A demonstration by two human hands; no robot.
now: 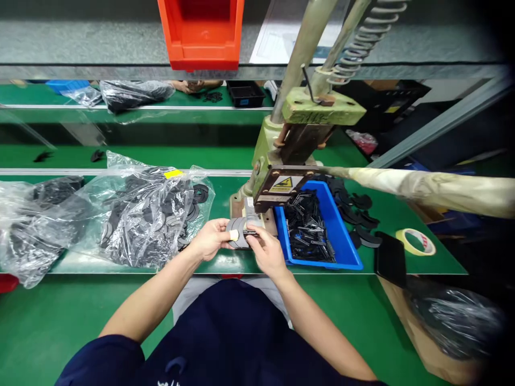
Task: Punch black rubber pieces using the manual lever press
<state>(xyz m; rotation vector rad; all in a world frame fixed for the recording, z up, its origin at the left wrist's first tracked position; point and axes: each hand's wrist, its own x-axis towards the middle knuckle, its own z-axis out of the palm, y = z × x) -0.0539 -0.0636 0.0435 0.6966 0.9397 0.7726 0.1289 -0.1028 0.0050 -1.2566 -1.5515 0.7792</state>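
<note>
My left hand (210,239) is closed on a grey curved flat part (238,231), held just in front of the base of a green hand press (281,161). A finger of that hand wears a pale tape wrap. My right hand (269,252) pinches a small black metal clip (252,234) against the right end of the grey part. Both hands meet at the front edge of the green bench, below the press head with its yellow warning label (284,184).
A blue tray (341,252) of black clips sits right of the press. Black curved parts (362,214) lie beyond it, with a tape roll (416,241) further right. Clear bags (132,214) of dark parts fill the left. The wrapped press lever (434,187) reaches right. An orange bin (201,32) hangs above.
</note>
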